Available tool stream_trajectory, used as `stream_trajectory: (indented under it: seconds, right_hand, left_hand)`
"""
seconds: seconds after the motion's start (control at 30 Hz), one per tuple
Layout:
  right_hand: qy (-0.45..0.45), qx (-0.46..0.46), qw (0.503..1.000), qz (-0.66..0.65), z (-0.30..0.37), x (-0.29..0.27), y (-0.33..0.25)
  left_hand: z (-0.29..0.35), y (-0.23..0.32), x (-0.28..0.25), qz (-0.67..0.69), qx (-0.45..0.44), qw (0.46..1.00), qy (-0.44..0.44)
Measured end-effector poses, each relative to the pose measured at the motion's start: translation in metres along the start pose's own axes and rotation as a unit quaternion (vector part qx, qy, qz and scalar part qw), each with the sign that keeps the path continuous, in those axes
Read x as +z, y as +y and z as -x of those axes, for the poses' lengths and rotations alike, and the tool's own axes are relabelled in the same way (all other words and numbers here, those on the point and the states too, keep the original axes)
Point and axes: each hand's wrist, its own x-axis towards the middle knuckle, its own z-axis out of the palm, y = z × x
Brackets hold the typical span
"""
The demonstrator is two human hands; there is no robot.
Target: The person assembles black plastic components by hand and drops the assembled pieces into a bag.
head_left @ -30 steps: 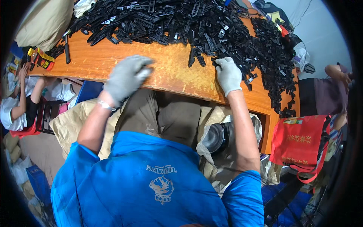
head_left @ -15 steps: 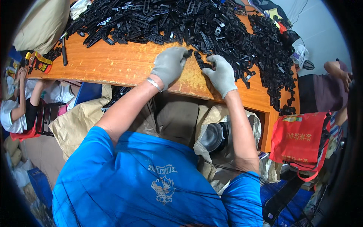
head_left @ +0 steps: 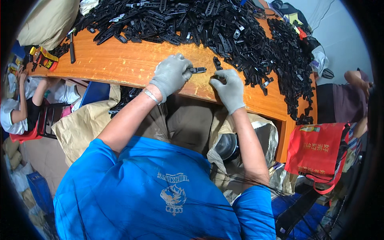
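A grey glove covers my left hand (head_left: 172, 74), which is closed, pinching a small black plastic part (head_left: 198, 70) by one end over the worn patch of the wooden table. The part's other end points right, toward my right hand (head_left: 229, 89). That hand, gloved alike, has its thumb and forefinger apart with nothing visible between them. Just beyond its fingertips, another black piece (head_left: 217, 63) lies on the tabletop. A big heap of similar black plastic parts (head_left: 176, 24) spreads over the table's far side and runs down to the right.
On the wooden tabletop (head_left: 116, 60) a hammer (head_left: 72, 50) and a red bottle with a yellow cap (head_left: 46, 60) lie at left. A red bag (head_left: 314, 150) hangs by the right end. Paper sacks (head_left: 86, 124) stand below the front edge. Other people are at both sides.
My left hand has come back toward me and left a little, with the black part now showing. My right hand has drawn back toward me, away from the piece near its fingers.
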Motion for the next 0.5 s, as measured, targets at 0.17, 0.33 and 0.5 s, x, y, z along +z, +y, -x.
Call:
stream_trajectory:
  seconds: [0.17, 0.33, 0.5]
  right_hand:
    - [-0.109, 0.022, 0.984, 0.14, -0.015, -0.016, 0.0]
    - [-0.074, -0.009, 0.995, 0.059, -0.018, -0.017, -0.02]
    - [-0.11, 0.001, 0.992, 0.062, -0.011, -0.002, -0.018]
  left_hand:
    - [0.006, 0.001, 0.002, -0.02, 0.042, 0.999, -0.008]
    - [0.01, 0.0, 0.001, -0.019, 0.046, 0.998, -0.03]
    - [0.011, -0.005, 0.007, -0.008, 0.077, 0.997, 0.008]
